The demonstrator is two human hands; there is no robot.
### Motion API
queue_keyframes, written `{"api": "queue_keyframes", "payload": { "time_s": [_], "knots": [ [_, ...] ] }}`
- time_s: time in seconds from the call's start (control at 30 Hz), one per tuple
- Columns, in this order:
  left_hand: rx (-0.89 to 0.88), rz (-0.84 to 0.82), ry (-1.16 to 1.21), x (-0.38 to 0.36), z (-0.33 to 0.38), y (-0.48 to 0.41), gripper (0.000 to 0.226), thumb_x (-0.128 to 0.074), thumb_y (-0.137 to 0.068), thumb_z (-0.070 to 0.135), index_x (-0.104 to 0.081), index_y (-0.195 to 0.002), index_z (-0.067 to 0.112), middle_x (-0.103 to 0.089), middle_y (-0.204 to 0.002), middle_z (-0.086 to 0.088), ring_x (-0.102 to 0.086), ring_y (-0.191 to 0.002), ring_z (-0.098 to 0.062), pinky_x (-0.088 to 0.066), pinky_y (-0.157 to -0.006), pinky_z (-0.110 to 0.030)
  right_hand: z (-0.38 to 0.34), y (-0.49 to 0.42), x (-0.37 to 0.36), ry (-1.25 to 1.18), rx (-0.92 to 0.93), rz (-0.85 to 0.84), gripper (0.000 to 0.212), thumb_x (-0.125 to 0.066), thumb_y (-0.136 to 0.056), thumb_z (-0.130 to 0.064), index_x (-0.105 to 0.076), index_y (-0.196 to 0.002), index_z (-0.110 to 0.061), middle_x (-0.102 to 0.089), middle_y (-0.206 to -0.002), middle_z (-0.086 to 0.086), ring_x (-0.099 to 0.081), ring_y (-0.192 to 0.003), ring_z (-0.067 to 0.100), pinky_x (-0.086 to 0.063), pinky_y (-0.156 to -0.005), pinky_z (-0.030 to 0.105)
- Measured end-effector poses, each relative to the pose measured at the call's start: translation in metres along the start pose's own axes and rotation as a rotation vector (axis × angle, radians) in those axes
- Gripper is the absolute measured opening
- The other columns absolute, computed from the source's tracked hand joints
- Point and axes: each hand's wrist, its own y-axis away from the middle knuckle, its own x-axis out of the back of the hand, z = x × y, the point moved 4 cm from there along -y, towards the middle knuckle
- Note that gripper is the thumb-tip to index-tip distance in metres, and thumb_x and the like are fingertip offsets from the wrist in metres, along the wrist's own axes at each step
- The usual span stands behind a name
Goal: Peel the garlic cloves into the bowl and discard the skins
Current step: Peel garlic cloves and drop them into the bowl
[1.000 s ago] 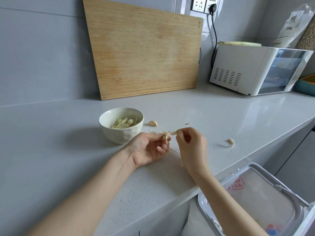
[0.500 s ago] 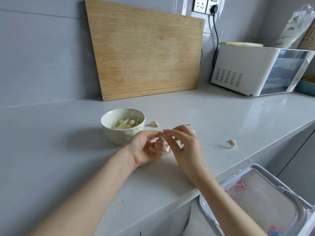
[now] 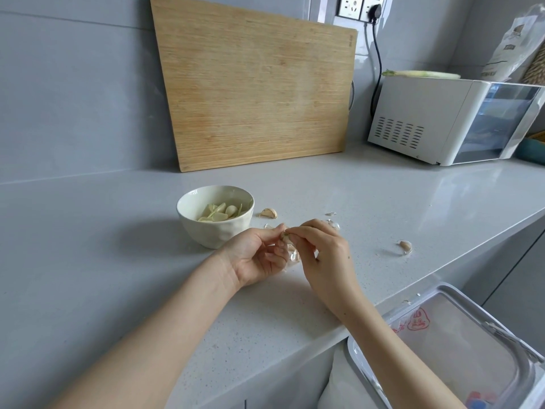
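While peeled cloves [image 3: 219, 212] already lie in the bowl [image 3: 188, 199], my left hand [image 3: 259, 255] and right hand [image 3: 324, 252] both pinch one part-skinned clove [image 3: 285, 235] just beside it, leaving an unpeeled clove [image 3: 268, 213] by the bowl, a second unpeeled clove [image 3: 405, 246] near the counter [image 3: 383, 196] edge, and loose skins [image 3: 333, 224] not yet binned

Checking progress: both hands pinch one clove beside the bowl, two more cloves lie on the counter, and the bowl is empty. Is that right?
Not quite: the bowl is not empty. The head view shows peeled cloves in it. The rest holds: the left hand and right hand pinch the held clove, and the near clove and far clove lie on the counter.
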Motion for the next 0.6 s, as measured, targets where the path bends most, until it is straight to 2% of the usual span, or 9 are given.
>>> {"api": "queue_keyframes", "payload": {
  "time_s": [0.23, 0.37, 0.5, 0.6],
  "knots": [
    [-0.011, 0.014, -0.039, 0.001, 0.001, 0.001, 0.026, -0.054, -0.091, 0.016, -0.051, -0.068, 0.005, -0.047, -0.051, -0.002, -0.041, -0.037, -0.007, -0.027, -0.032, -0.011, -0.001, 0.002, -0.002, 0.006, -0.015, -0.016, 0.02, -0.053, -0.085, -0.015, -0.071, -0.083, -0.007, -0.059, -0.074, -0.002, -0.044, -0.064, 0.002, -0.035, -0.064, 0.008],
    [-0.018, 0.014, -0.055, 0.0, 0.001, 0.001, 0.025, -0.053, -0.091, 0.015, -0.052, -0.068, 0.005, -0.048, -0.052, -0.003, -0.042, -0.039, -0.007, -0.027, -0.032, -0.011, 0.0, 0.002, -0.001, -0.027, -0.079, -0.022, 0.016, -0.055, -0.082, -0.007, -0.071, -0.081, -0.007, -0.057, -0.073, -0.007, -0.047, -0.066, -0.004, -0.035, -0.063, 0.006],
    [-0.005, -0.018, -0.116, -0.001, 0.001, 0.003, 0.01, -0.059, -0.078, 0.011, -0.055, -0.074, 0.002, -0.046, -0.056, -0.003, -0.042, -0.042, -0.008, -0.03, -0.032, -0.013, 0.008, 0.002, 0.004, -0.058, -0.221, 0.034, 0.015, -0.057, -0.085, -0.001, -0.069, -0.08, -0.008, -0.056, -0.074, -0.01, -0.05, -0.065, 0.0, -0.035, -0.061, 0.008],
    [-0.02, -0.058, -0.185, -0.003, 0.001, 0.007, 0.016, -0.059, -0.071, 0.01, -0.06, -0.084, -0.001, -0.047, -0.056, -0.004, -0.041, -0.045, -0.009, -0.029, -0.034, -0.013, 0.018, 0.001, 0.008, -0.04, -0.357, 0.104, 0.018, -0.055, -0.087, 0.0, -0.069, -0.081, -0.01, -0.059, -0.073, -0.008, -0.049, -0.062, 0.004, -0.034, -0.06, 0.014]
  ]
}}
